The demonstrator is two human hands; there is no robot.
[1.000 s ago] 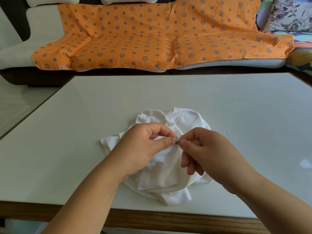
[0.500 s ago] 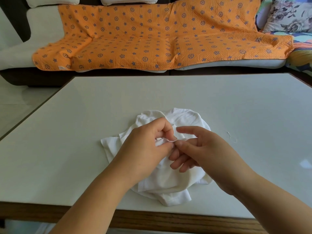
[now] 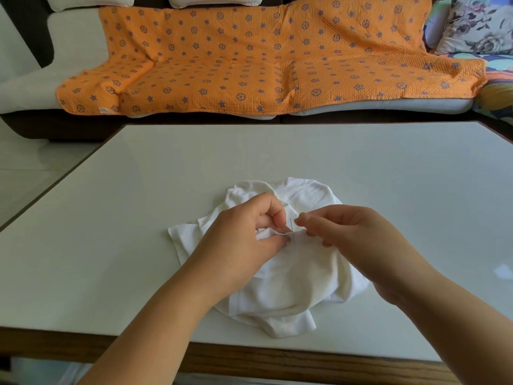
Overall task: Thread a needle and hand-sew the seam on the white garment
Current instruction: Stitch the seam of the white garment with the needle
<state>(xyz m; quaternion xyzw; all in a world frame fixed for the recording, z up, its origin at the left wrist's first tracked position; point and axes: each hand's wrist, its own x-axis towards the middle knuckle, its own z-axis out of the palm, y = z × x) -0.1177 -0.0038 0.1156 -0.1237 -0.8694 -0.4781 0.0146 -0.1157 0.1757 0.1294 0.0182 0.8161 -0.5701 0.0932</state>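
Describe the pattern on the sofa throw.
Orange throw with bluish-purple stars and wheel-like circles; head view.

There are two hands, one left hand (image 3: 241, 240) and one right hand (image 3: 358, 240), one white garment (image 3: 291, 287), one needle (image 3: 290, 224), one table (image 3: 249, 162), one orange blanket (image 3: 249, 59), one sofa (image 3: 27, 87), two white cushions (image 3: 91, 1) and one floral pillow (image 3: 477, 26).
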